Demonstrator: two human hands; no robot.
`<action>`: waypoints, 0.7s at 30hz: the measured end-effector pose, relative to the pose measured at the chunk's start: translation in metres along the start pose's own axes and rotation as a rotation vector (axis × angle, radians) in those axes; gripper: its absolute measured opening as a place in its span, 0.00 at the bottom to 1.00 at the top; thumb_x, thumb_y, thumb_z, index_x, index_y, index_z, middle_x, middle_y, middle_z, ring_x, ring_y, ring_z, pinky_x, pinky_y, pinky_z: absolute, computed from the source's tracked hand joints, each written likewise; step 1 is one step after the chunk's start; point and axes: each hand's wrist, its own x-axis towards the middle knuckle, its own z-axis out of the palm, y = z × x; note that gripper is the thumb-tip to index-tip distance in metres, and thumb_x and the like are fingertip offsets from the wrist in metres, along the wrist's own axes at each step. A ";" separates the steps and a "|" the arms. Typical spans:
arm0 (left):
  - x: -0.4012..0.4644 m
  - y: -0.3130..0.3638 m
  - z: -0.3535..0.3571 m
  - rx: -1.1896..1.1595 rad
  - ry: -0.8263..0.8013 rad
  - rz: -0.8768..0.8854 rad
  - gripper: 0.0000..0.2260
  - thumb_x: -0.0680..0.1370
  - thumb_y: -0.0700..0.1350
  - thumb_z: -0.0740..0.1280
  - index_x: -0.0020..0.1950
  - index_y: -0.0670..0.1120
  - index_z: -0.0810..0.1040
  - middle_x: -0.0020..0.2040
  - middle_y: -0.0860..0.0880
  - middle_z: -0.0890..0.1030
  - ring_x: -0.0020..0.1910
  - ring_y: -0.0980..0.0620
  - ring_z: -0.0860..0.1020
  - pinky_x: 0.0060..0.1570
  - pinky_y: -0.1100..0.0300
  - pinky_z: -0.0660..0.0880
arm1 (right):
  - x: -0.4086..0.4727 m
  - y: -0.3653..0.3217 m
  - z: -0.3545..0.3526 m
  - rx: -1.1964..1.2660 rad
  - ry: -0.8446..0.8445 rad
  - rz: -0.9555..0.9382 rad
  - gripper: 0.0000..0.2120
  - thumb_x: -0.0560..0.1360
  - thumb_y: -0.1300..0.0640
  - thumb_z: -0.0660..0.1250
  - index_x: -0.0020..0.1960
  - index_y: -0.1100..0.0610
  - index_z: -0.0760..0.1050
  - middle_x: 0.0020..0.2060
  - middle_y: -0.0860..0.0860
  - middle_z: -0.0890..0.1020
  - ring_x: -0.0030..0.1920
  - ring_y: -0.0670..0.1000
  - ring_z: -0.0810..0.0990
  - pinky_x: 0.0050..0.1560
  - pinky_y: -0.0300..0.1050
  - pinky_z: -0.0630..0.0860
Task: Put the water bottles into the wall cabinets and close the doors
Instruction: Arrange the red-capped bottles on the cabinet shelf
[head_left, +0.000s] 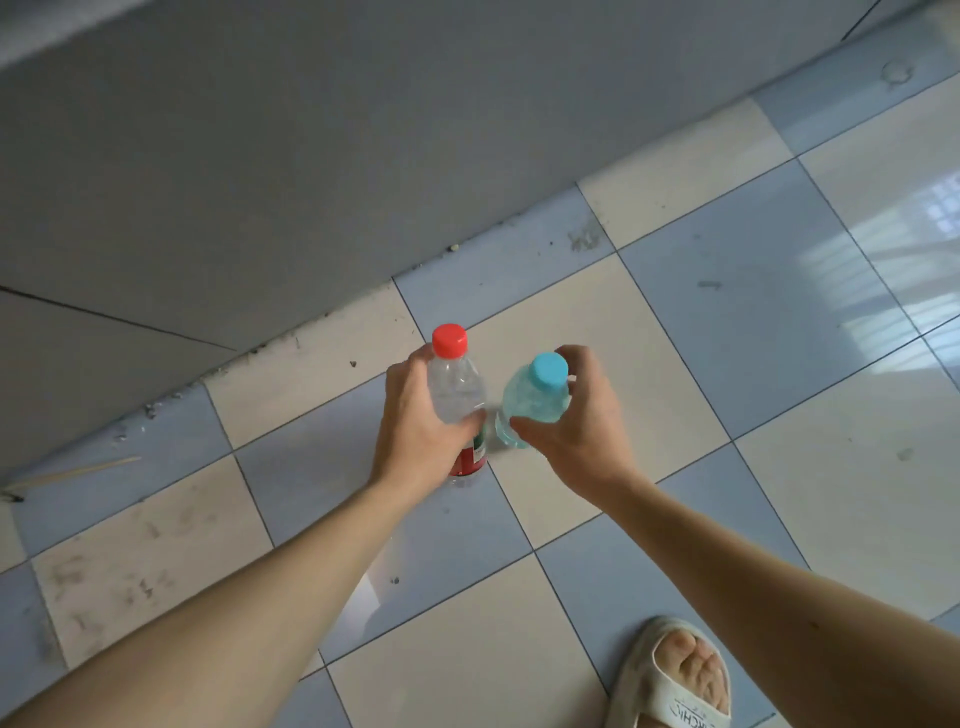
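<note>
The left hand (415, 415) grips the red-capped bottle (457, 389), and the right hand (576, 421) grips the blue-capped bottle (530, 400), side by side above the checkered tile floor (779, 312). A grey wall (311, 156) is just behind, and a sandalled foot (675, 675) is near.

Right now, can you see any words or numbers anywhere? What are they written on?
Sandal strap: dark capital letters, partly cut off by the picture's edge and seen at an angle; something like "CH" shows, but the whole word cannot be read.
Red label on the red-capped bottle: some white print is there, too small and too hidden by the left hand to read.
Blue-capped bottle, held by the right hand: no text visible.
</note>
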 end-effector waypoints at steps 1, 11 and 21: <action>-0.003 0.002 -0.004 0.008 0.028 0.047 0.32 0.66 0.47 0.81 0.61 0.65 0.68 0.53 0.61 0.67 0.53 0.67 0.73 0.42 0.79 0.68 | -0.001 -0.004 0.001 -0.012 0.026 -0.033 0.28 0.68 0.61 0.79 0.56 0.46 0.65 0.54 0.49 0.75 0.51 0.51 0.75 0.44 0.40 0.71; -0.024 -0.025 -0.024 0.036 0.263 0.261 0.28 0.67 0.42 0.82 0.60 0.55 0.72 0.56 0.57 0.66 0.54 0.70 0.72 0.52 0.78 0.66 | -0.010 -0.005 0.016 -0.123 0.119 -0.182 0.28 0.66 0.65 0.79 0.58 0.49 0.68 0.55 0.47 0.74 0.50 0.46 0.71 0.48 0.36 0.72; -0.019 -0.039 -0.022 -0.001 0.190 0.148 0.32 0.64 0.44 0.84 0.63 0.51 0.72 0.58 0.53 0.71 0.55 0.73 0.69 0.51 0.79 0.66 | -0.001 0.009 0.023 -0.130 0.063 -0.042 0.35 0.67 0.54 0.82 0.67 0.50 0.68 0.61 0.47 0.72 0.58 0.49 0.74 0.60 0.53 0.78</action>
